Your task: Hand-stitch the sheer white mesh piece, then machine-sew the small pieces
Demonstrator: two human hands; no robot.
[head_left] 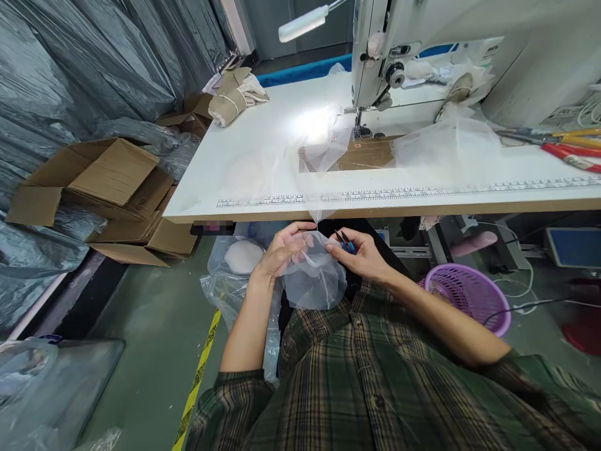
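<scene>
A piece of sheer white fabric [315, 285] hangs over my lap, just below the front edge of the sewing table [197, 181]. My left hand [282, 249] grips its left side, and the cloth partly covers my fingers. At the other side, my right hand [364, 254] holds small blue thread snips [346, 243] with dark blades pointing up and left. That hand's thumb is at the cloth's edge. A narrow sheer strip [317, 194] runs from the fabric up over the table edge towards the sewing machine's needle [358, 120].
The sewing machine [370, 56] stands on the table, with red-handled scissors [570, 156] at the right. More sheer cloth [451, 147] lies right of the needle. A purple basket [469, 294] is below right; cardboard boxes [107, 181] and a plastic bag [225, 291] are left.
</scene>
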